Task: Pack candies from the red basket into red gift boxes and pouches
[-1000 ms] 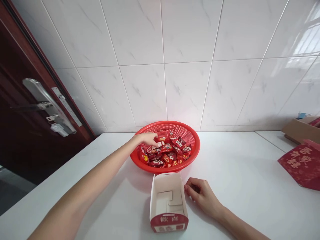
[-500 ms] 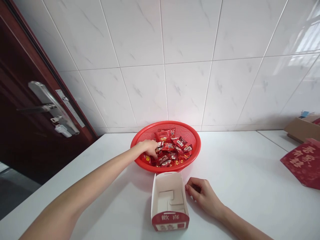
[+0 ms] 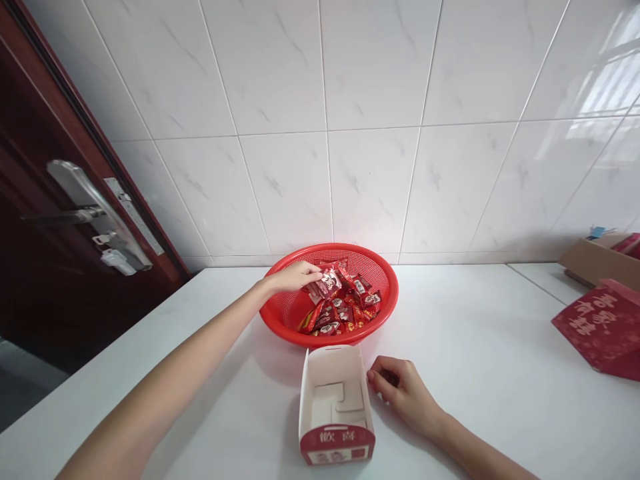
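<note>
My left hand [image 3: 299, 277] reaches into a red plastic basket [image 3: 280, 327] with perforated sides. Between its thumb and fingers is a red candy packet [image 3: 329, 283] with pale print, held above the other sweets. Several red wrapped candies [image 3: 345, 317] lie heaped in the basket. In front of the basket stands a small open paper box [image 3: 337, 448], white inside with a red printed end, and no candy shows in it. My right hand [image 3: 400, 387] rests on the table beside the box's right wall, fingers curled, with nothing visible in them.
A red printed paper piece [image 3: 603, 327] lies on the white table [image 3: 475, 333] at the right, by a brown cardboard box [image 3: 600, 260]. White wall tiles [image 3: 370, 173] rise behind the basket. A dark red door [image 3: 45, 267] with a metal handle stands at the left.
My left hand has risen slightly from the candy heap, now with a red packet in its fingers. Some candies in the basket have shifted. My right hand stays by the box.
</note>
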A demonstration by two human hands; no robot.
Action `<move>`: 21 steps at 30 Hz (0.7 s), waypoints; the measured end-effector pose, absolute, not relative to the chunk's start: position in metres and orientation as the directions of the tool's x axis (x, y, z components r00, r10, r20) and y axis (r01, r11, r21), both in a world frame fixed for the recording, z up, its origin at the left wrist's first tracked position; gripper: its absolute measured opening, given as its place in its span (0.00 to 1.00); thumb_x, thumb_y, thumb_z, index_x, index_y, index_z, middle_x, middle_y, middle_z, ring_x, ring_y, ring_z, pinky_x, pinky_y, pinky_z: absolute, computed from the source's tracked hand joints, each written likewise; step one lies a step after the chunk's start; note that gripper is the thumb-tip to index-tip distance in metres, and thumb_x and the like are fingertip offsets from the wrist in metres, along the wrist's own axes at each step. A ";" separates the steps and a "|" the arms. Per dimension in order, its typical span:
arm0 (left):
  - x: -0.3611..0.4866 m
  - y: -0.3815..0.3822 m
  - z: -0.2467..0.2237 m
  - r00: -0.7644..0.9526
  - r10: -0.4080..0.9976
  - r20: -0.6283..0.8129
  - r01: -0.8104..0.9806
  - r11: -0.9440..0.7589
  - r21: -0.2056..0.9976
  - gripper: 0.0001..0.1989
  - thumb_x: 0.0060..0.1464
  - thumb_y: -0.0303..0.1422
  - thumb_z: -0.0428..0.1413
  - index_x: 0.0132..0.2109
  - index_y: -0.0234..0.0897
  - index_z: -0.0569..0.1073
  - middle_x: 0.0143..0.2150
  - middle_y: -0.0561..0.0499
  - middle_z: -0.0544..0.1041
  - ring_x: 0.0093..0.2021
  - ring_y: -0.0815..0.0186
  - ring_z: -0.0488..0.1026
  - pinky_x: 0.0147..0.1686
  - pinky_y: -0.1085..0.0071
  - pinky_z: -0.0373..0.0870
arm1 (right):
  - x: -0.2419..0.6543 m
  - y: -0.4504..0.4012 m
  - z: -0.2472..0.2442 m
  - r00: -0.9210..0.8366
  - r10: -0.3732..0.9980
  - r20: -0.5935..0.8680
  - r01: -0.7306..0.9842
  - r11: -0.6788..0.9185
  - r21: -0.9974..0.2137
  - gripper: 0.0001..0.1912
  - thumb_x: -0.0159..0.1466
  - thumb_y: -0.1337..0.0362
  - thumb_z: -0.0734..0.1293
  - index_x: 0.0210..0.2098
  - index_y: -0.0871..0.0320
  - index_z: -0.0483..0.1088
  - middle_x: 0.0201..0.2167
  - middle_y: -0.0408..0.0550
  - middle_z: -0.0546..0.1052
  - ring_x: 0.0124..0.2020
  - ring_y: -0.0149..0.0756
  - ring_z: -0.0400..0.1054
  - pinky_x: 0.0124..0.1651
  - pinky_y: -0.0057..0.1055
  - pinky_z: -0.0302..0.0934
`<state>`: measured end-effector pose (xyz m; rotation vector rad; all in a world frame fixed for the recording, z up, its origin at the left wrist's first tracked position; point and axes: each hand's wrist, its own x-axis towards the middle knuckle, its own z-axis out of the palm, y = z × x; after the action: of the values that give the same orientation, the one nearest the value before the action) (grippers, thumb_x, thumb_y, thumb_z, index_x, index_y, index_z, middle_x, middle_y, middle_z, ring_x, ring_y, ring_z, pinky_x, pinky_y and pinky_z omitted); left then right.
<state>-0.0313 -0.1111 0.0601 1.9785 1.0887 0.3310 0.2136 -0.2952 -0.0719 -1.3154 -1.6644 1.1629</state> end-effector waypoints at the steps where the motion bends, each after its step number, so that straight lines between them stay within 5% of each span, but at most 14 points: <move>1: -0.031 -0.113 0.061 0.587 0.793 -0.165 0.586 -0.275 0.762 0.18 0.58 0.48 0.53 0.31 0.38 0.72 0.36 0.46 0.84 0.36 0.58 0.81 0.40 0.65 0.77 | 0.214 -0.295 -0.072 -0.233 0.972 -0.004 0.337 0.077 -0.938 0.18 0.63 0.51 0.61 0.25 0.57 0.63 0.22 0.41 0.64 0.26 0.32 0.55 0.30 0.31 0.50; 7: -0.028 -0.123 0.070 0.489 0.871 -0.051 0.744 -0.386 0.545 0.18 0.65 0.43 0.46 0.32 0.39 0.71 0.21 0.53 0.78 0.25 0.62 0.77 0.33 0.68 0.73 | 0.212 -0.298 -0.071 -0.210 0.978 -0.007 0.294 0.057 -0.954 0.19 0.63 0.50 0.64 0.24 0.58 0.66 0.21 0.42 0.66 0.26 0.32 0.57 0.30 0.30 0.51; 11: -0.022 -0.133 0.071 0.504 0.857 0.106 0.602 -0.437 0.668 0.20 0.65 0.43 0.48 0.53 0.38 0.78 0.36 0.50 0.85 0.41 0.60 0.81 0.42 0.68 0.75 | 0.214 -0.300 -0.051 -0.157 0.988 -0.010 0.043 -0.004 -0.999 0.23 0.62 0.45 0.68 0.24 0.58 0.68 0.20 0.43 0.70 0.22 0.31 0.60 0.28 0.30 0.54; 15: -0.012 -0.147 0.067 0.516 0.815 0.264 0.337 -0.476 0.812 0.24 0.58 0.42 0.58 0.58 0.38 0.78 0.59 0.47 0.80 0.59 0.55 0.75 0.58 0.61 0.73 | 0.221 -0.288 -0.004 0.003 0.982 0.190 -0.128 0.189 -0.974 0.21 0.63 0.47 0.70 0.25 0.58 0.73 0.25 0.45 0.74 0.22 0.30 0.63 0.30 0.31 0.61; 18: -0.004 -0.157 0.066 0.529 0.786 0.320 0.172 -0.469 0.866 0.27 0.54 0.42 0.62 0.58 0.35 0.78 0.61 0.43 0.78 0.60 0.51 0.75 0.59 0.57 0.74 | 0.218 -0.267 0.028 0.099 0.968 0.230 -0.146 0.243 -0.959 0.17 0.62 0.48 0.72 0.37 0.57 0.78 0.33 0.49 0.79 0.32 0.36 0.72 0.34 0.31 0.67; 21: 0.005 -0.167 0.066 0.548 0.754 0.362 0.089 -0.483 0.871 0.22 0.55 0.41 0.63 0.54 0.35 0.81 0.59 0.43 0.79 0.62 0.50 0.74 0.61 0.57 0.72 | 0.207 -0.244 0.041 0.064 0.989 0.135 -0.210 0.146 -0.967 0.23 0.61 0.45 0.72 0.48 0.55 0.78 0.46 0.51 0.80 0.45 0.42 0.75 0.44 0.35 0.72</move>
<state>0.0050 -0.1665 0.0660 1.9193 0.6841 0.9697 0.2072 -0.2435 0.0410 -0.9716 -1.0789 1.1641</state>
